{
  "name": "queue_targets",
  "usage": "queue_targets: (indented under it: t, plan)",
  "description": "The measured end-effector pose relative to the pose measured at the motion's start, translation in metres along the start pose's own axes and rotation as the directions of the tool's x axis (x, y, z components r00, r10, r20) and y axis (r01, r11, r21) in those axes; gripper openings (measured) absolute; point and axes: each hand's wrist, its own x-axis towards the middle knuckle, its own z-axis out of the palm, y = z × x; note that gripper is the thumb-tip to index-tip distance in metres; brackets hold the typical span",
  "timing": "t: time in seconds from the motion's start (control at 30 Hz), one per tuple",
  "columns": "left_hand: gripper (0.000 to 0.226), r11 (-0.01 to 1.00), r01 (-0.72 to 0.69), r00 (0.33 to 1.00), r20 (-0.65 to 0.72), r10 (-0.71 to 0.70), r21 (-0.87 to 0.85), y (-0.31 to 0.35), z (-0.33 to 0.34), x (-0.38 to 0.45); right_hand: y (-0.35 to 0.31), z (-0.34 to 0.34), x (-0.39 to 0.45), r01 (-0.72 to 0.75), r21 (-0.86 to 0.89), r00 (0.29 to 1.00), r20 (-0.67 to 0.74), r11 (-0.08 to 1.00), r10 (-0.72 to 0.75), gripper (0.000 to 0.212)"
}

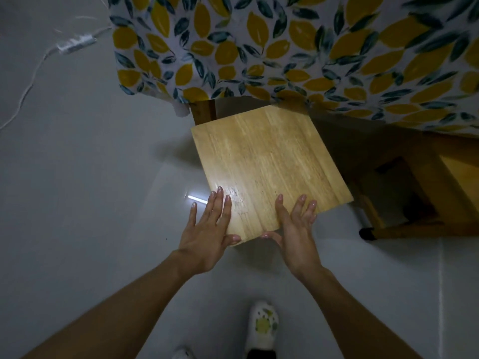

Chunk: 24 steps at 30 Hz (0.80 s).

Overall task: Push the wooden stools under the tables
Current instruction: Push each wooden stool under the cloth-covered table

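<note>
A wooden stool (267,164) with a square pale seat stands on the grey floor, its far corner just under the hanging edge of the table's leaf-patterned cloth (285,53). My left hand (207,234) lies flat, fingers spread, against the seat's near left edge, thumb at the near corner. My right hand (295,229) rests open on the near right edge, its fingers over the seat top. Neither hand grips the stool. The stool's legs are hidden beneath the seat.
A wooden table leg (204,110) stands just behind the stool's left corner. Another wooden stool or frame (420,193) sits in shadow under the table at the right. A white power strip (75,44) and cable lie on the floor at upper left. My white shoe (263,325) is below.
</note>
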Motion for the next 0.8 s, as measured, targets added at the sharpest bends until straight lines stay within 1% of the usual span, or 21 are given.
queue_targets:
  t: [0.1, 0.23, 0.4, 0.5, 0.67, 0.77, 0.8]
  plan:
    - [0.079, 1.000, -0.006, 1.000, -0.005, 0.006, 0.026, -0.007, -0.019, 0.031, -0.001, -0.014, 0.033, -0.020, 0.021, 1.000, 0.016, 1.000, 0.020, 0.093]
    - [0.080, 1.000, -0.014, 1.000, -0.022, 0.015, 0.013, -0.017, -0.045, 0.075, -0.002, -0.034, 0.078, -0.015, 0.065, 1.000, -0.005, 0.998, 0.015, 0.093]
    - [0.080, 1.000, -0.008, 0.999, -0.053, 0.008, 0.007, -0.015, -0.068, 0.117, 0.006, -0.060, 0.126, 0.004, 0.040, 1.000, 0.001, 0.999, -0.004, 0.091]
    - [0.080, 1.000, 0.008, 0.999, -0.041, -0.009, -0.018, -0.005, -0.079, 0.134, 0.015, -0.075, 0.146, 0.008, 0.028, 1.000, 0.015, 1.000, -0.008, 0.091]
    - [0.082, 0.999, 0.008, 1.000, 0.028, -0.007, -0.035, -0.002, -0.093, 0.145, 0.014, -0.091, 0.158, -0.053, -0.035, 0.995, 0.079, 0.998, 0.056, 0.093]
    - [0.078, 0.999, -0.013, 0.994, 0.104, 0.018, -0.045, -0.010, -0.111, 0.142, 0.007, -0.106, 0.155, -0.096, -0.084, 0.977, 0.181, 0.992, 0.110, 0.091]
    - [0.075, 0.999, -0.002, 0.995, 0.104, 0.008, -0.053, -0.012, -0.120, 0.140, 0.003, -0.114, 0.154, -0.107, -0.080, 0.971, 0.205, 0.991, 0.122, 0.089]
